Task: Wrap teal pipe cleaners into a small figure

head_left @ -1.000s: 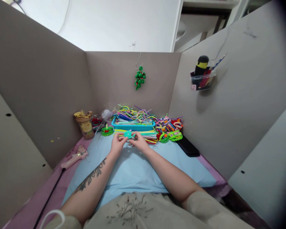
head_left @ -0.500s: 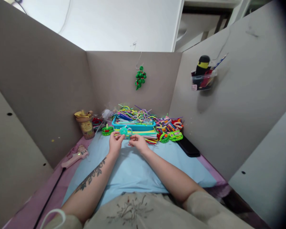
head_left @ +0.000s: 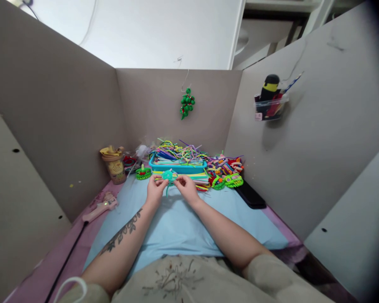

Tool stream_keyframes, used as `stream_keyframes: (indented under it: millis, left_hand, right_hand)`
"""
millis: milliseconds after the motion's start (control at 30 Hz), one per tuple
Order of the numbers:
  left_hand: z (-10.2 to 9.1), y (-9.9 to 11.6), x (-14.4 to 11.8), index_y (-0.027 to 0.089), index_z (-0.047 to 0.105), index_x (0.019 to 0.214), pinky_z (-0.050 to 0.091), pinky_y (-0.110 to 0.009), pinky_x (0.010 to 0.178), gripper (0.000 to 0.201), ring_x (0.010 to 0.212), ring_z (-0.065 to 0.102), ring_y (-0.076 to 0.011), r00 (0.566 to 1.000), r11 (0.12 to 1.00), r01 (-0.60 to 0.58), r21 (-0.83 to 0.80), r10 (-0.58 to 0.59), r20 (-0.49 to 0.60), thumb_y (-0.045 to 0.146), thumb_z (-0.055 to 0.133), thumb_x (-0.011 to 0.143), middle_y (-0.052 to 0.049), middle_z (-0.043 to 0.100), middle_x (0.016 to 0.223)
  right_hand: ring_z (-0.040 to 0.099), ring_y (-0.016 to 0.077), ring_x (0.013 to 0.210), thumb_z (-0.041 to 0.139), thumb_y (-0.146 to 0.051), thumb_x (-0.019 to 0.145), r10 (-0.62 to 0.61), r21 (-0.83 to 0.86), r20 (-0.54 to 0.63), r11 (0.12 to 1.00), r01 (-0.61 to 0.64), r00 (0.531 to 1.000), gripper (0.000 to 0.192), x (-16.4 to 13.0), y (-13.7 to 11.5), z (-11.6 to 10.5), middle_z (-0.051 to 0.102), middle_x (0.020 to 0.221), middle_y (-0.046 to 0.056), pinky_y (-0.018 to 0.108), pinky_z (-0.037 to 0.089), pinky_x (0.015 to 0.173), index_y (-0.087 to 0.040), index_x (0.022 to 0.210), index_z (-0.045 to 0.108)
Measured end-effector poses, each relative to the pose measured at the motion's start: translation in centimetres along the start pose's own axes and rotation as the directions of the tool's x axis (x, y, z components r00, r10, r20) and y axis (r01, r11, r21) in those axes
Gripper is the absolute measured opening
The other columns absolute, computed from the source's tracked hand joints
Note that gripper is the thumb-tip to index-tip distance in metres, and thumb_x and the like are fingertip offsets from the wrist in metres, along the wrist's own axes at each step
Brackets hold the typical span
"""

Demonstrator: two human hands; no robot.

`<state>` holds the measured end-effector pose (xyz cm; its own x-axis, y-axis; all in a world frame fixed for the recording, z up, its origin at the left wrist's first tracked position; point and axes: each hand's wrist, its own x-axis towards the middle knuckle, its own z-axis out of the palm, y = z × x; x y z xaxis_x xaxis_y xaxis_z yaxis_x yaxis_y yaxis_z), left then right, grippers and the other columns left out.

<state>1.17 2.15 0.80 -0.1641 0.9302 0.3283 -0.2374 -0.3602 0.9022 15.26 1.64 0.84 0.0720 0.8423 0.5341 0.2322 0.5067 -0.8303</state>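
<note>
Both hands pinch one small teal pipe-cleaner piece above the blue mat.

The left hand (head_left: pixel 155 191) and right hand (head_left: pixel 186 187) meet fingertip to fingertip on the teal coil (head_left: pixel 169 176) — each grips a side of it, and a thin teal tail hangs down from it between the hands. The coil sits just in front of the blue tray (head_left: pixel 177 167), which is heaped with loose pipe cleaners, at the far end of the light blue mat (head_left: pixel 177 227). A green finished figure (head_left: pixel 143 172) lies left of the tray; a cluster of coloured figures (head_left: pixel 225 171) lies to its right. A pink glue gun (head_left: pixel 100 208) rests at the mat's left edge — well apart from both hands. A tan jar (head_left: pixel 115 164) stands by the left partition.
</note>
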Motion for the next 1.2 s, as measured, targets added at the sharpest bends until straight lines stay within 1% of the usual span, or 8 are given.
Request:
stream_keyframes:
  millis: [133,267,367,633,733,833,1000,1200]
  left_hand:
    - [0.2,-0.4,-0.2,0.019,0.043,0.085,0.045,-0.024,0.061,0.042,0.058,0.062,-0.0132,0.999,0.999,-0.008,0.032,0.006,0.052,0.029,0.074,0.058,0.004,0.062,0.06]
    - [0.4,-0.6,-0.3,0.019,0.043,0.084,0.045,-0.024,0.06,0.042,0.058,0.063,-0.0145,0.995,0.999,0.025,0.035,-0.029,0.093,0.03,0.074,0.058,0.003,0.063,0.059]
    - [0.5,-0.5,-0.4,0.019,0.043,0.085,0.045,-0.025,0.062,0.042,0.059,0.064,-0.0148,0.993,0.998,0.056,0.03,-0.059,0.105,0.029,0.074,0.058,0.003,0.064,0.058]
    - [0.7,-0.2,-0.6,0.019,0.044,0.084,0.039,-0.021,0.05,0.045,0.051,0.06,-0.0137,0.988,0.99,0.136,0.043,-0.138,0.063,0.034,0.076,0.056,0.001,0.064,0.057]
    - [0.8,0.0,-0.7,0.019,0.044,0.083,0.035,-0.019,0.046,0.047,0.046,0.056,-0.011,0.984,0.985,0.172,0.027,-0.173,0.041,0.034,0.077,0.054,0.001,0.063,0.057]
    - [0.9,0.1,-0.7,0.019,0.044,0.083,0.033,-0.018,0.044,0.048,0.044,0.053,-0.0095,0.98,0.98,0.199,0.018,-0.199,0.02,0.034,0.078,0.052,0.001,0.063,0.056]
    - [1.1,0.2,-0.8,0.019,0.045,0.083,0.032,-0.018,0.044,0.05,0.043,0.052,-0.0093,0.978,0.978,0.207,0.005,-0.207,0.015,0.035,0.079,0.05,0.001,0.063,0.057]
    - [1.0,0.2,-0.9,0.018,0.044,0.082,0.032,-0.018,0.044,0.048,0.045,0.052,-0.0089,0.982,0.982,0.189,0.003,-0.189,0.012,0.034,0.078,0.052,0.001,0.063,0.056]
  right_hand:
    - [0.048,0.0138,0.065,0.062,-0.034,0.069,-0.066,-0.113,-0.04,0.992,0.061,0.997,0.017,0.1,0.3,0.1,0.053,0.068,-0.001,0.024,0.038,0.059,-0.019,0.074,0.056]
    - [0.048,0.0134,0.064,0.064,-0.032,0.068,-0.069,-0.141,-0.115,0.989,0.053,0.991,0.017,0.1,0.3,0.0,0.052,0.068,-0.002,0.024,0.038,0.059,-0.019,0.074,0.055]
    - [0.049,0.014,0.067,0.063,-0.03,0.069,-0.119,-0.174,-0.118,0.98,0.098,0.986,0.013,0.1,0.0,-0.3,0.054,0.07,0.0,0.025,0.039,0.061,-0.019,0.068,0.056]
    - [0.057,0.0191,0.082,0.061,-0.027,0.072,-0.147,-0.2,-0.121,0.972,0.121,0.982,0.009,0.0,0.3,-0.2,0.067,0.077,0.003,0.032,0.042,0.076,-0.02,0.069,0.065]
    - [0.058,0.0189,0.081,0.059,-0.028,0.073,-0.088,-0.131,-0.119,0.989,0.072,0.989,0.011,0.0,0.6,0.0,0.068,0.081,0.004,0.031,0.044,0.073,-0.02,0.077,0.066]
    - [0.057,0.0166,0.071,0.057,-0.03,0.074,-0.059,-0.099,-0.134,0.994,0.046,0.989,0.014,0.1,0.6,0.0,0.065,0.075,0.002,0.028,0.044,0.067,-0.019,0.08,0.063]
    - [0.056,0.0169,0.073,0.054,-0.028,0.077,-0.147,-0.215,-0.109,0.969,0.121,0.983,0.014,0.0,0.3,-0.2,0.062,0.071,0.002,0.028,0.042,0.069,-0.019,0.069,0.06]
    - [0.056,0.0183,0.082,0.053,-0.024,0.079,-0.25,-0.302,-0.061,0.927,0.221,0.966,0.012,-0.3,-0.1,-0.1,0.066,0.079,0.004,0.031,0.04,0.079,-0.02,0.073,0.062]
